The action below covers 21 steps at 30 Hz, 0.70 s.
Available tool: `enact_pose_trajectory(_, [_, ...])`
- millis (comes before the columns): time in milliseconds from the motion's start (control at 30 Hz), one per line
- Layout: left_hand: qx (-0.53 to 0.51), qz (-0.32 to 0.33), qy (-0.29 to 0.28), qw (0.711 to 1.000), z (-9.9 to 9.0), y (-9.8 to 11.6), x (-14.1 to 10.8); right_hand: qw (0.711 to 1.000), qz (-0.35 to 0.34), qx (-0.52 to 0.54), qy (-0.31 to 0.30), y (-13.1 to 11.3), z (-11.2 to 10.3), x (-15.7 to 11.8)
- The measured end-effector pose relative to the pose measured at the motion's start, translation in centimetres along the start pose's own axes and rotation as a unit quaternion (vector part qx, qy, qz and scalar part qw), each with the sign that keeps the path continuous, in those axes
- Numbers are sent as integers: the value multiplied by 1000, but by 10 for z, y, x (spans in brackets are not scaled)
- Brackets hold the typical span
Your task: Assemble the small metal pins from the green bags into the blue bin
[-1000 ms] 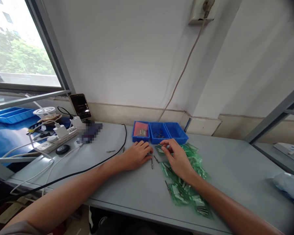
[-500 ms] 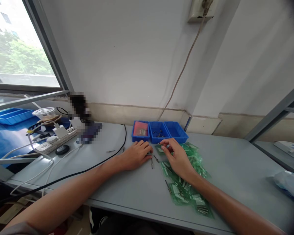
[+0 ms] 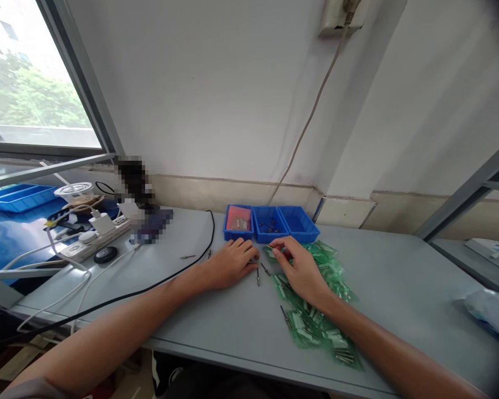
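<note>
My left hand (image 3: pixel 232 262) rests on the grey table with its fingers curled and closed; a sliver of metal shows near the fingertips, too small to identify. My right hand (image 3: pixel 300 267) pinches a slim metal pin (image 3: pixel 269 246) between thumb and forefinger, just in front of the blue bins. Between the hands lie two loose metal pins, one (image 3: pixel 258 277) by my left fingertips and another (image 3: pixel 265 270) further right. Beneath and around my right hand spread green plastic bags (image 3: pixel 303 330) of metal pins. One more pin (image 3: pixel 284 317) lies at their left edge.
A blue bin with a pink packet (image 3: pixel 238 214) stands beside a two-part blue tray (image 3: pixel 303 221), whose left compartment holds several pins. Left of my hand lie another pin (image 3: pixel 187 256) and a black cable (image 3: pixel 166 277). A power strip (image 3: pixel 77 247) and a round black object (image 3: pixel 105 255) sit further left.
My right hand has shifted very slightly, and the pin in its fingers has tilted a little. My left hand and the loose pins stay in place.
</note>
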<state>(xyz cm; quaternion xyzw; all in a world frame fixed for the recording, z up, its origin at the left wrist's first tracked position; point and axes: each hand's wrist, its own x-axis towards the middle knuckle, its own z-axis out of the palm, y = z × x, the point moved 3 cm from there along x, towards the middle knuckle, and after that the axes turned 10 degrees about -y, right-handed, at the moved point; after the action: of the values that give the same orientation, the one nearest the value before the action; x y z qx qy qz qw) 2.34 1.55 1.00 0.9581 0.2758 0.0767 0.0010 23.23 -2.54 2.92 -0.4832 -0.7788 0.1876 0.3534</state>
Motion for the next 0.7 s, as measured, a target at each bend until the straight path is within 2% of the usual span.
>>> enact_pose_trajectory(467, [3,0,-3,1000,-2,1,0,1000,10,4,-20,2,4,-1])
enact_pose_trajectory(700, [7,0,-6,1000,-3,2,0,998,6,-11,-66,0,7,-1])
